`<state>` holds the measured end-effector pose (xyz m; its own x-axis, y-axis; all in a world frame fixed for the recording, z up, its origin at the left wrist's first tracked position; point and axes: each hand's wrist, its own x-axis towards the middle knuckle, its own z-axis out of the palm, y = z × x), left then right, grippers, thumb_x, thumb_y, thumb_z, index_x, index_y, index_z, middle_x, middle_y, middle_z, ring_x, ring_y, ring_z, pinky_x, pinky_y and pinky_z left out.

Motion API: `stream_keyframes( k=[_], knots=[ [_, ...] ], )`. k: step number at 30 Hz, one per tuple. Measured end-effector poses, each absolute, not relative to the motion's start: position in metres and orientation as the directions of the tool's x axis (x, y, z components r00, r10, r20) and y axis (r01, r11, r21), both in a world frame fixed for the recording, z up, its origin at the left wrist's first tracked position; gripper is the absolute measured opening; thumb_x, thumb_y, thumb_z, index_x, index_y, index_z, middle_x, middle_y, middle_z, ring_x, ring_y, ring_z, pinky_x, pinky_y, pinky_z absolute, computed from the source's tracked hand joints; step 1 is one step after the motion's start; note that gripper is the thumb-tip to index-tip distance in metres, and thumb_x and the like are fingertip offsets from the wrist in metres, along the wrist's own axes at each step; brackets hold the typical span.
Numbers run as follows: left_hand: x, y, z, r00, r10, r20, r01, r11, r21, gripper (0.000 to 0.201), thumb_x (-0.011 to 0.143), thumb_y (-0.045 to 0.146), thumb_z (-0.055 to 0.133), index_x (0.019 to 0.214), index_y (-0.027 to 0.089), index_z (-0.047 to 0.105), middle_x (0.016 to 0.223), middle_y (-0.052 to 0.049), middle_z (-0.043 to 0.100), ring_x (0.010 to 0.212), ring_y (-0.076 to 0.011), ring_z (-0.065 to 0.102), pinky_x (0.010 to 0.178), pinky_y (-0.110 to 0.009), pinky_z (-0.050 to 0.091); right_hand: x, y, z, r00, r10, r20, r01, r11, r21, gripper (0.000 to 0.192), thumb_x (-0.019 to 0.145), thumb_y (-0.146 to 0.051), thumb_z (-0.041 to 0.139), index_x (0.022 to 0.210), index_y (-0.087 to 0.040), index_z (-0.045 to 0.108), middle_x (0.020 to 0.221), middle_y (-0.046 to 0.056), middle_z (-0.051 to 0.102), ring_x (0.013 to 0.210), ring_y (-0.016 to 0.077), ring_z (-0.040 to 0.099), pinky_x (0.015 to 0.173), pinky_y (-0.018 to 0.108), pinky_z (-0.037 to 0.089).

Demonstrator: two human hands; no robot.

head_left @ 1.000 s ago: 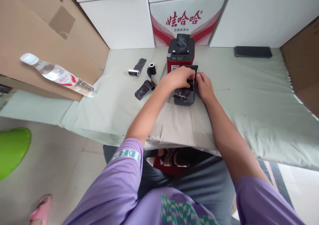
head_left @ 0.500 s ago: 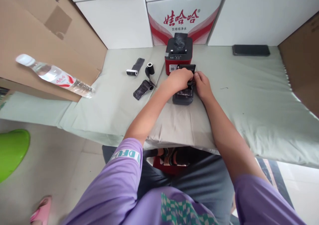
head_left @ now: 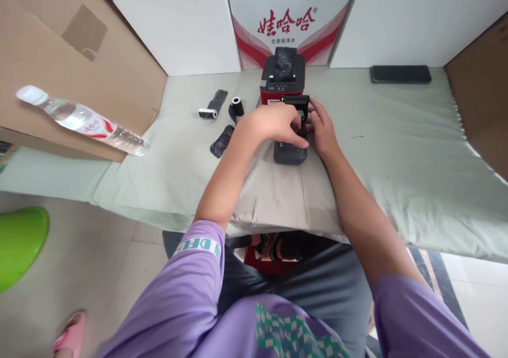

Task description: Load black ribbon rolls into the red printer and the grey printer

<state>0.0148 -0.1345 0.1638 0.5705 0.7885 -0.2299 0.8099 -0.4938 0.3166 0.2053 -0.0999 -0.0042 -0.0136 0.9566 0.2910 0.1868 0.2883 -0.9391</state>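
A small dark grey device (head_left: 289, 153) with its lid open lies on the cloth-covered surface (head_left: 397, 152) in front of me. My left hand (head_left: 273, 124) lies over its top, fingers curled onto it. My right hand (head_left: 322, 128) touches its right side, fingertips at the raised lid (head_left: 296, 100). What the fingers pinch is hidden. Right behind stands a red and black label printer (head_left: 282, 73).
Two small rolls (head_left: 209, 109) (head_left: 235, 106) and a black strip (head_left: 221, 141) lie to the left. A water bottle (head_left: 79, 120) rests on a brown carton (head_left: 59, 72). A phone (head_left: 400, 74) lies far right. White boxes (head_left: 178, 25) line the back. A green stool (head_left: 18, 241) stands on the floor.
My left hand shifted from the lid end to lie across the middle of the device, covering the dark strip seen on it before. The view tilted slightly.
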Motion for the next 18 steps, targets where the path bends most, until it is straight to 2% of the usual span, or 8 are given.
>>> stream_keyframes(
  k=[3,7,11,14,18],
  knots=[
    [0.016,-0.146,0.172,0.513,0.837,-0.19,0.853,-0.473,0.22,0.013,0.082,0.031,0.08,0.092,0.023,0.083,0.086,-0.006,0.078,0.105,-0.0282,0.074,0.085,-0.032,0.051,0.205,-0.102,-0.001,-0.033,0.957,0.288,0.142,0.29,-0.946,0.082,0.087,-0.092,0.054,0.148,-0.037,0.06,0.155,0.006,0.066,0.125,0.032,0.072,0.091,0.045,0.066],
    [0.02,-0.154,0.176,0.481,0.867,-0.129,0.87,-0.453,0.195,0.015,0.089,0.023,0.071,0.097,0.023,0.084,0.09,-0.007,0.079,0.11,-0.0286,0.074,0.091,-0.035,0.052,0.204,-0.106,0.003,-0.012,0.953,0.303,0.11,0.302,-0.947,0.072,0.091,-0.089,0.052,0.138,-0.036,0.061,0.144,0.005,0.07,0.122,0.028,0.072,0.089,0.042,0.066],
    [0.019,-0.156,0.178,0.469,0.876,-0.115,0.876,-0.445,0.184,0.02,0.091,0.015,0.067,0.098,0.023,0.084,0.091,-0.008,0.078,0.11,-0.0288,0.074,0.093,-0.037,0.051,0.2,-0.112,0.008,0.007,0.96,0.281,0.226,0.272,-0.935,0.066,0.094,-0.087,0.047,0.119,-0.03,0.068,0.128,0.008,0.073,0.127,0.0293,0.069,0.106,0.048,0.063],
    [0.016,-0.156,0.18,0.471,0.876,-0.099,0.875,-0.45,0.178,0.026,0.092,0.013,0.064,0.105,0.024,0.083,0.092,-0.007,0.078,0.11,-0.0282,0.074,0.093,-0.037,0.05,0.197,-0.113,0.011,-0.058,0.966,0.253,0.245,0.259,-0.934,0.057,0.091,-0.081,0.059,0.105,-0.027,0.07,0.118,0.01,0.076,0.122,0.031,0.071,0.116,0.054,0.057],
    [0.013,-0.154,0.182,0.491,0.867,-0.09,0.863,-0.47,0.186,0.021,0.095,0.019,0.064,0.103,0.023,0.083,0.092,-0.006,0.077,0.104,-0.0273,0.074,0.09,-0.037,0.05,0.198,-0.114,0.015,-0.135,0.969,0.206,0.205,0.231,-0.951,0.049,0.087,-0.071,0.073,0.11,-0.028,0.07,0.12,0.01,0.078,0.122,0.031,0.072,0.116,0.054,0.057]
  ],
)
